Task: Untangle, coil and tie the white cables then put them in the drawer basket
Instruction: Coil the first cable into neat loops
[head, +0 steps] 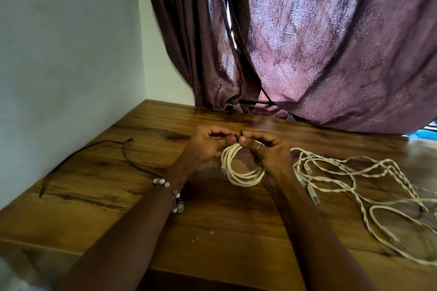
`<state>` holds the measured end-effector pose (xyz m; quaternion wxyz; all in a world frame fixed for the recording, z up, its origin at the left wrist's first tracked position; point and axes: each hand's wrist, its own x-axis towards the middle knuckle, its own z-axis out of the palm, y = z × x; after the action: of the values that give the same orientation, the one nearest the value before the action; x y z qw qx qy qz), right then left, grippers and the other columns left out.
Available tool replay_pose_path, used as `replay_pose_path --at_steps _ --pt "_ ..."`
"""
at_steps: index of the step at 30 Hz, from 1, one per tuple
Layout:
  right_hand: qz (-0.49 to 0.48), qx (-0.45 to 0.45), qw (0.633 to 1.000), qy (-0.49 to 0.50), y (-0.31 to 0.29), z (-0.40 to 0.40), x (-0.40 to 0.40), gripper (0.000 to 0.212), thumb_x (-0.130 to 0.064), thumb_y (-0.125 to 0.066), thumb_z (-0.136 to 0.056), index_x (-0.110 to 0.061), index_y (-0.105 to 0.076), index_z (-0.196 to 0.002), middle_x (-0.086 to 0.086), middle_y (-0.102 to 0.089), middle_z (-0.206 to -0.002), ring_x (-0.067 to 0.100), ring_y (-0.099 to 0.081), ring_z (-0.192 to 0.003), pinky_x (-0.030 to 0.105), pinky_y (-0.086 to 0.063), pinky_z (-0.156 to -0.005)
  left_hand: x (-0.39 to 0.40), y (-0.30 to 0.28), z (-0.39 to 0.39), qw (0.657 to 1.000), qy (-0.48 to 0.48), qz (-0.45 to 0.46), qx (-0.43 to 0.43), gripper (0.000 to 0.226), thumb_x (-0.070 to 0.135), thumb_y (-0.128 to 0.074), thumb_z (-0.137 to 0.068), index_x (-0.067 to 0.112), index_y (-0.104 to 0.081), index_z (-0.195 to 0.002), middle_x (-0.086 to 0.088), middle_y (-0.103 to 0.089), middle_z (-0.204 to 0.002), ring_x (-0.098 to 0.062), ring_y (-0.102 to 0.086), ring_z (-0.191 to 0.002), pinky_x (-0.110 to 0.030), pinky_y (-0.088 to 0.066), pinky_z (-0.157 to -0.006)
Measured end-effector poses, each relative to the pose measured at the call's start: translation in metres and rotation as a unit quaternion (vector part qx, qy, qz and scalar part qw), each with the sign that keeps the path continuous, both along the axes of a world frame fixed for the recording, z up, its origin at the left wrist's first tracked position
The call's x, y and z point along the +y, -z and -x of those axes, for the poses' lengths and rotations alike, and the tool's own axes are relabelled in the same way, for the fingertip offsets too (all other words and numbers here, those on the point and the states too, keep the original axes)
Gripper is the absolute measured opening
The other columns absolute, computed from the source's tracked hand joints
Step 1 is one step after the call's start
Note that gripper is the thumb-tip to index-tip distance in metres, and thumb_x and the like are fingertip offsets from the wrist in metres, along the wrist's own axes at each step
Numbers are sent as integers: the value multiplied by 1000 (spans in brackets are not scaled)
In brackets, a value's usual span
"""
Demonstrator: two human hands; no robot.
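A coiled white cable [241, 168] is held just above the wooden table [132, 215] near its middle, top of the coil pinched by L hand [205, 146] and R hand [267, 151], fingertips of both curled tight round a thin black tie [237, 137]. Loose white cables [369, 186] are spread on the table to the coil's right, w/ black ties [82, 160] lying on the table well to its left

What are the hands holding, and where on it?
Both hands, left and right, hold the coiled white cable at its top, pinching a thin black tie.
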<state>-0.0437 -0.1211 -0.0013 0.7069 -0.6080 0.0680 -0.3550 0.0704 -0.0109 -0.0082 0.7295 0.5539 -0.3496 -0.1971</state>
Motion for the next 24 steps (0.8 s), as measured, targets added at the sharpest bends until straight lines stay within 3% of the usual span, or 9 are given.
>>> replay_pose_path --at_steps 2,6,12,15,24 --pt "46 -2 999 13 -1 0 0 18 9 -69 -77 8 -68 -95 -6 -67 -54 1 -53 -40 12 -40 -39 0 0 1 1000 -14 1 3 18 -4 -69 -78 13 -73 -79 -1 -74 -76 -14 -69 -67 -32 -60 -56" --pt "161 -12 986 44 2 -3 1 23 3 -72 -77 -11 -72 -96 -14 -72 -69 -3 -64 -61 11 -46 -53 1 -2 3 1000 -25 16 8 15 -4 -68 -80 9 -71 -84 2 -73 -71 -11 -69 -64 -24 -55 -51" --pt "240 -39 964 107 8 -10 0 16 -2 -75 -77 -13 -75 -87 -1 -75 -86 12 -70 -82 25 -55 -74 2 -3 1 999 -28 31 22 14 -3 -67 -80 10 -72 -82 -1 -74 -75 -14 -70 -67 -29 -59 -57" --pt "275 -24 951 140 9 -11 -3 12 -5 -77 -76 -14 -75 -82 0 -74 -83 11 -69 -80 27 -55 -73 1 -2 1 999 -28 27 20 14 -1 -68 -80 11 -73 -82 -3 -74 -78 -17 -70 -71 -33 -60 -63" --pt "259 34 955 137 12 -16 -7 21 -6 -76 -75 -25 -70 -71 1 -71 -80 11 -67 -72 26 -52 -64 3 -4 3 1000 -24 7 11 12 0 -69 -80 10 -72 -85 0 -74 -77 -14 -70 -68 -28 -57 -52"
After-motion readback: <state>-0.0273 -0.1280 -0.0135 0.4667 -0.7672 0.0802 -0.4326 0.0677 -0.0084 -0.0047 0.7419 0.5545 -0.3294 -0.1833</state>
